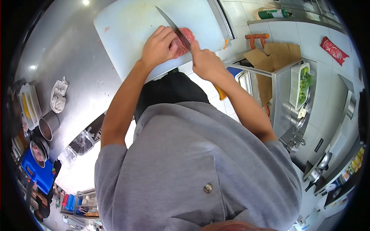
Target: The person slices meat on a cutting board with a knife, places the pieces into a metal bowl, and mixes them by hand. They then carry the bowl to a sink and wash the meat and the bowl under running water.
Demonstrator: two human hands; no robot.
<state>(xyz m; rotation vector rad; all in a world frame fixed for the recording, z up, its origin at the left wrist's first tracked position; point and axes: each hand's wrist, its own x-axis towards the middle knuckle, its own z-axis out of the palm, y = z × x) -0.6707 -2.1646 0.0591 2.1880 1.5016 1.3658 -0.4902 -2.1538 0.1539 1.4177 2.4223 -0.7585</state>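
A piece of raw red meat (186, 34) lies on the white cutting board (127, 30), close to its near edge. My left hand (158, 45) holds the meat from its left side with bent fingers. In my right hand (207, 63), closed around the handle, is a long knife (169, 21). Its blade crosses the meat diagonally, the tip pointing away to the upper left, beside my left fingers. The orange end of the handle sticks out below my right wrist.
The board rests on a steel counter (81, 54). A crumpled cloth (59, 95), a metal pot (49, 126) and a white basket (31, 102) are on the left. At right are a cardboard box (283, 52) and a tray of greens (302, 86). Small scraps dot the board.
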